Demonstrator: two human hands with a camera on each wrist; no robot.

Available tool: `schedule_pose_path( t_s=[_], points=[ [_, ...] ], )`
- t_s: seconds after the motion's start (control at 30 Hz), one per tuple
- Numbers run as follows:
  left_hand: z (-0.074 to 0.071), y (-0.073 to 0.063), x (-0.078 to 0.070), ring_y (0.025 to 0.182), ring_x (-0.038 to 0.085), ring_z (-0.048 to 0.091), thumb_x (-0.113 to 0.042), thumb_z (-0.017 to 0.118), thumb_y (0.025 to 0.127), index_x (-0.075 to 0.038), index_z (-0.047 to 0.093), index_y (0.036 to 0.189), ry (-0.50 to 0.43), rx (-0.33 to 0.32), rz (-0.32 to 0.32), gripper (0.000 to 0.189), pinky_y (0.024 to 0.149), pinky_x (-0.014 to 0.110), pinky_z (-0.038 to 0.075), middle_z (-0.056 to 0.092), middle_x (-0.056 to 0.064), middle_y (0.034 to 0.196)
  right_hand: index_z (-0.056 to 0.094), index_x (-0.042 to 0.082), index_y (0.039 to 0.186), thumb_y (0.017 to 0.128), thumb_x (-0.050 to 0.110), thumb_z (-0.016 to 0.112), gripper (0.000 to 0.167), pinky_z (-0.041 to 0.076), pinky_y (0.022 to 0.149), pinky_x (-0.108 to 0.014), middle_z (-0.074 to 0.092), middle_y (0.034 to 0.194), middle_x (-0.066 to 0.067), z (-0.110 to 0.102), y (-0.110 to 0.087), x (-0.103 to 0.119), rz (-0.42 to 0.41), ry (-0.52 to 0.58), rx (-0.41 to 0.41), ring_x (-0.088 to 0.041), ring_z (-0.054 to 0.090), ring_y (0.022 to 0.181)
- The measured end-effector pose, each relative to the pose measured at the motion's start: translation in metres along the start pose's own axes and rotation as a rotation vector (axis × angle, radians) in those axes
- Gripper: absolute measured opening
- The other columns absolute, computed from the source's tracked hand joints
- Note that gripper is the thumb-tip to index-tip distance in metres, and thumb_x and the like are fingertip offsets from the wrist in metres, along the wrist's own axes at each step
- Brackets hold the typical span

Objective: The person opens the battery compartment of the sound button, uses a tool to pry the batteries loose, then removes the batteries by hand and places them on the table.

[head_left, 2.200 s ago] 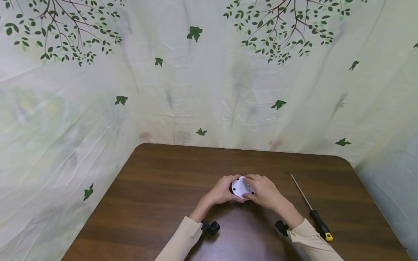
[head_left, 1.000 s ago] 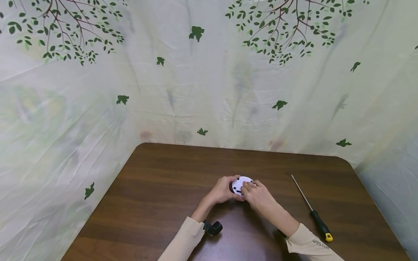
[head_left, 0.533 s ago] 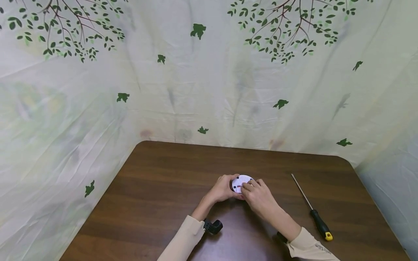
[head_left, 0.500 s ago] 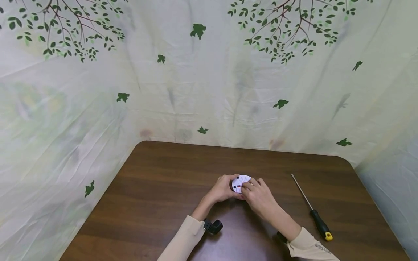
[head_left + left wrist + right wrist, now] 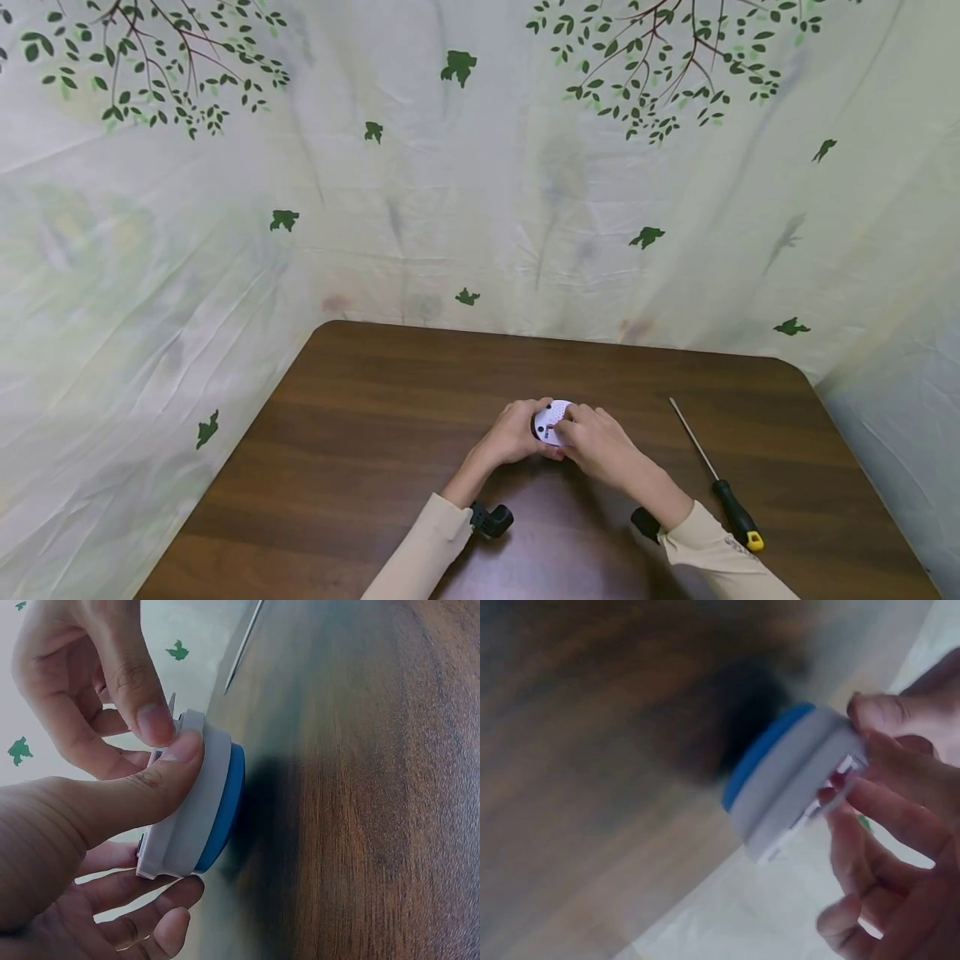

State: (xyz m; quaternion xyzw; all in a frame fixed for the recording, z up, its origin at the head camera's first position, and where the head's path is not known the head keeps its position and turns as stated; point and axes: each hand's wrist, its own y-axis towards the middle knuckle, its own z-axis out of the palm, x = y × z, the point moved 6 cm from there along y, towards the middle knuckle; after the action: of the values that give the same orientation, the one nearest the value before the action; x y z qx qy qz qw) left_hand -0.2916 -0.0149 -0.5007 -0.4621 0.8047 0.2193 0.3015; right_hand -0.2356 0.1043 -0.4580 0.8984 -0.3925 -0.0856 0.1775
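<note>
As hand (image 5: 516,435) grips device (image 5: 196,806), sleeve lettering (image 5: 740,547) (illegible)

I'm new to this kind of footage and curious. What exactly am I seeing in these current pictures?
No machine here, just a person's bare hands. The wide picture comes from a head camera looking down; the two close ones come from wrist cameras. The left hand holds a round white device, its blue side toward the brown table. The right hand has its fingers at the white face; exactly what they grip is unclear. A screwdriver lies to the right.
</note>
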Motion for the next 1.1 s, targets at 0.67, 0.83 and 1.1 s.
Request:
schedule_pose_path(
  t_s=[0.67, 0.83, 1.1],
  points=[
    [-0.008, -0.007, 0.009, 0.126, 0.036, 0.064, -0.026, 0.098, 0.069, 0.006, 0.057, 0.143, 0.022, -0.020, -0.019, 0.090, 0.108, 0.047, 0.050, 0.067, 0.022, 0.137, 0.074, 0.007, 0.102, 0.085, 0.022, 0.084, 0.024, 0.049, 0.060, -0.032, 0.067, 0.097, -0.005, -0.015, 0.003, -0.054, 0.315, 0.171, 0.208, -0.016, 0.063, 0.074],
    [-0.012, -0.013, 0.015, 0.134, 0.040, 0.058, -0.025, 0.098, 0.069, 0.004, 0.057, 0.144, -0.002, -0.016, -0.053, 0.091, 0.113, 0.051, 0.045, 0.063, 0.021, 0.143, 0.074, 0.004, 0.101, 0.090, 0.023, 0.080, 0.023, 0.050, 0.061, -0.038, 0.072, 0.093, -0.009, -0.024, -0.006, -0.106, 0.508, 0.198, 0.285, -0.018, 0.063, 0.075],
    [-0.015, -0.018, 0.019, 0.135, 0.039, 0.057, -0.024, 0.098, 0.069, 0.003, 0.057, 0.144, -0.031, -0.023, -0.079, 0.090, 0.114, 0.051, 0.045, 0.063, 0.021, 0.143, 0.072, 0.002, 0.097, 0.096, 0.026, 0.073, 0.024, 0.042, 0.055, -0.034, 0.069, 0.080, -0.007, -0.013, -0.024, -0.168, 0.702, 0.197, 0.446, -0.020, 0.058, 0.068]
  ],
)
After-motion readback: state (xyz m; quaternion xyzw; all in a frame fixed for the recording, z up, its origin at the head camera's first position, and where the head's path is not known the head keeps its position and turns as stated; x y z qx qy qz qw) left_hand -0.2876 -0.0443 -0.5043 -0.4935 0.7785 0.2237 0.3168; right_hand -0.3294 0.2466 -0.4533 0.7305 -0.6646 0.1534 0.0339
